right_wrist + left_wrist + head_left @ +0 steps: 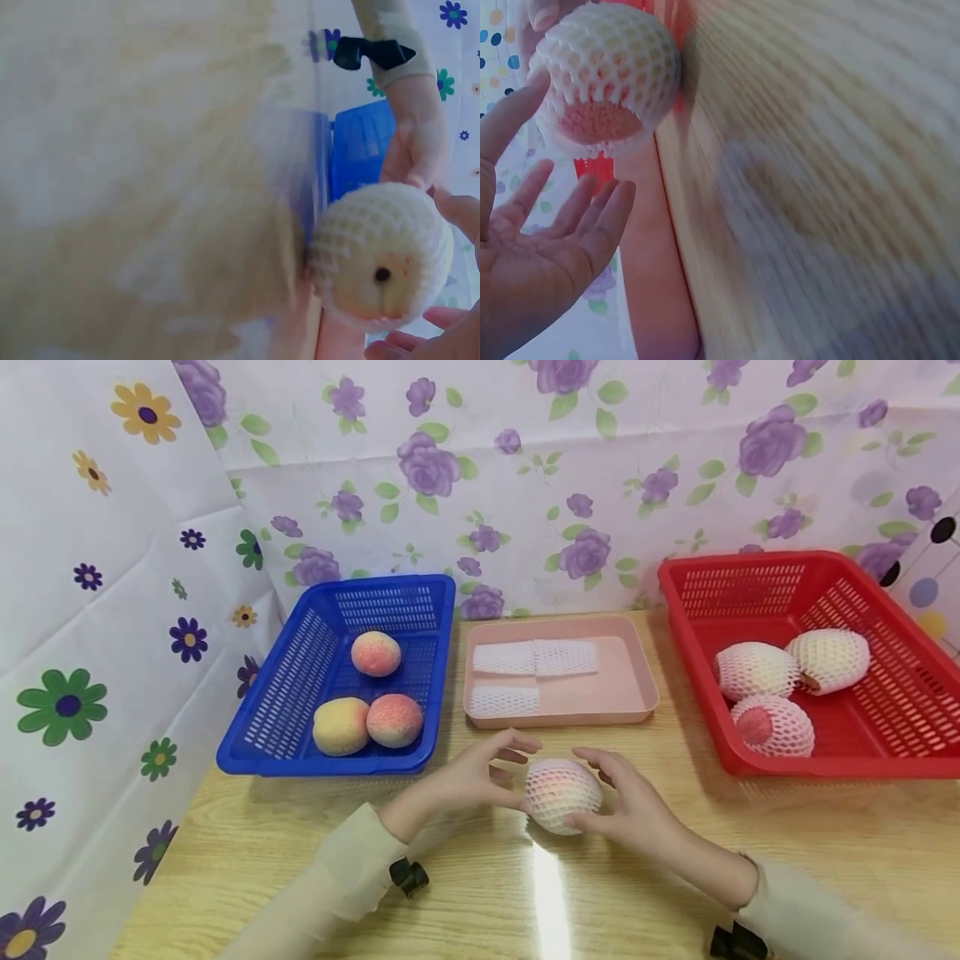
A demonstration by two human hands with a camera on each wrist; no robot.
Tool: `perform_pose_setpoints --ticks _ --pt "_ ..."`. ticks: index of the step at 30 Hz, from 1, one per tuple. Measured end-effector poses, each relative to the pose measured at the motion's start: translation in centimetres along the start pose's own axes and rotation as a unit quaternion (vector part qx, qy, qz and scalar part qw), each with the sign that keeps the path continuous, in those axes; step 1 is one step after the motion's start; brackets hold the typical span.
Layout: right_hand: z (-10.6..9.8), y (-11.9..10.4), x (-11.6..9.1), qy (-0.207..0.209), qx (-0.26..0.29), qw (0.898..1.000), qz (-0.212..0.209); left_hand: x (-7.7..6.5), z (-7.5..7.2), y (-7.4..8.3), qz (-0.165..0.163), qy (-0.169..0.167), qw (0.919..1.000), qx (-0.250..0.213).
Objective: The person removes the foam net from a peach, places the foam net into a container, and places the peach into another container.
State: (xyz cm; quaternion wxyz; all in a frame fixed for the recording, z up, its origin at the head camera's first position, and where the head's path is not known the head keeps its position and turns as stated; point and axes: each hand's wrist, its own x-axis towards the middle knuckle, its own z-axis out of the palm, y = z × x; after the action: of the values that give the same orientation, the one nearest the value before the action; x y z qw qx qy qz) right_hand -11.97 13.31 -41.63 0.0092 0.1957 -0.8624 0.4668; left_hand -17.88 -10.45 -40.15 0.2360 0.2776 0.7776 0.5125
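A peach in a white foam net [561,793] sits just above the wooden table [465,893] in front of me. My right hand [611,793] grips it, fingers over the top and thumb underneath. My left hand [498,774] hovers at its left side with fingers spread and relaxed, holding nothing. The left wrist view shows the netted peach [604,75] above my open left palm [547,240]. In the right wrist view the netted peach [382,255] shows its stem end, with my left hand [416,142] behind it.
A blue basket [330,764] at the left holds three bare peaches [376,653]. A pink tray [600,693] at the centre back carries flat foam nets [534,657]. A red basket [810,767] at the right holds three netted peaches [756,670]. Flowered sheets line the walls.
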Motion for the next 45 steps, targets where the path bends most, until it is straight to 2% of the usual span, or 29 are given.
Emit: perform_pose_setpoints --ticks 4,9,19,24,29,35,40,45 --pt "0.5 0.0 -0.4 -0.001 0.018 0.999 0.027 0.4 0.0 -0.4 0.006 -0.016 0.9998 -0.014" --pt "1.0 0.2 -0.6 -0.001 0.03 0.999 0.039 0.8 0.3 -0.7 0.007 -0.033 0.9986 -0.041" --pt "0.8 0.4 -0.8 0.018 0.033 0.996 0.076 1.0 1.0 -1.0 0.012 -0.046 0.997 -0.062" --pt "0.5 0.9 -0.9 0.019 0.025 0.997 0.072 1.2 1.2 -1.0 0.014 -0.051 0.996 -0.071" --pt "0.3 1.4 -0.9 0.016 0.031 0.997 0.063 1.2 1.5 -0.9 -0.002 -0.059 0.995 -0.081" --pt "-0.2 1.4 -0.8 0.016 0.026 0.997 0.065 1.4 2.1 -0.8 -0.007 -0.061 0.9956 -0.07" --pt "-0.8 1.5 -0.5 0.013 -0.012 0.999 0.046 1.6 2.6 -0.7 -0.006 -0.058 0.995 -0.082" --pt "-1.1 1.7 -0.6 0.019 -0.002 0.999 0.039 1.9 2.8 -0.2 -0.007 -0.058 0.9969 -0.053"
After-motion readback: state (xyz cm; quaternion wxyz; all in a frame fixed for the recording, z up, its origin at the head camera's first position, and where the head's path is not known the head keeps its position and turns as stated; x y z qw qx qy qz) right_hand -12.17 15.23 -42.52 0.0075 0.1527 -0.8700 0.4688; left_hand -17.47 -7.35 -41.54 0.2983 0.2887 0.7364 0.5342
